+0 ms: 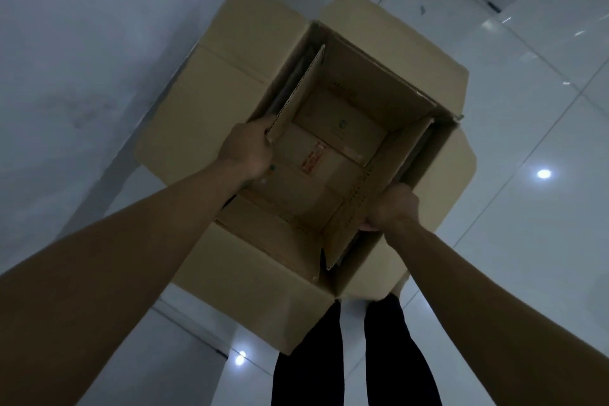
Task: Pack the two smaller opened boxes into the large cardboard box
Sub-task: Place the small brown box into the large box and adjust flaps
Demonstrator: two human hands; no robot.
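Note:
The large cardboard box [230, 53] stands on the floor with its four flaps folded outward. Inside it sits a smaller opened box [333, 158], its side flaps upright against the large box's walls. My left hand [248, 150] grips the near end of that inner box's left flap. On the other side, my right hand [392, 204] holds the right flap near its near corner. At the bottom lies a flat cardboard surface with a red-printed label [314, 160]; I cannot tell whether it is a second box.
A white wall [82, 76] runs along the left, close to the large box. Glossy white floor tiles [527, 109] spread to the right and behind. My legs in dark trousers [346, 356] stand right at the box's near flap.

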